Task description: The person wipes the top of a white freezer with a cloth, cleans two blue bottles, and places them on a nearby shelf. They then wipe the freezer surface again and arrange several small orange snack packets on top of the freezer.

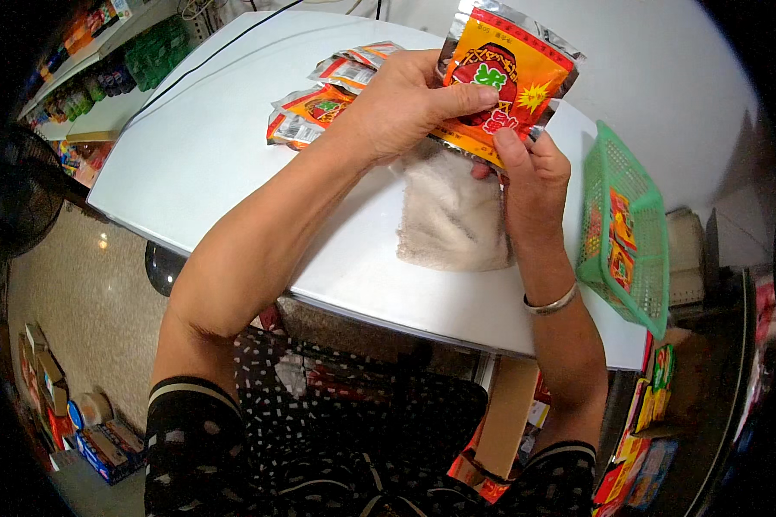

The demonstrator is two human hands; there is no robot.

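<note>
Both hands hold one orange and red foil snack packet [537,71] up over the white table. My left hand [420,97] grips its left side, thumb lying across the printed front. At the lower right corner, my right hand [533,168] pinches the packet between thumb and fingers. Beneath them a beige cloth [452,220] lies flat on the table. Several similar foil packets [320,106] rest in an overlapping pile left of my left hand, some with the barcode side up. To the right of my right hand stands a green plastic basket [650,226] with orange packets inside.
The white table [187,174] has a rounded far edge, and a black cable [213,55] crosses its far left part. A black fan [26,187] stands at the left. Shelves of goods [97,97] line the far left. An open cardboard box [507,413] sits below the table's front edge.
</note>
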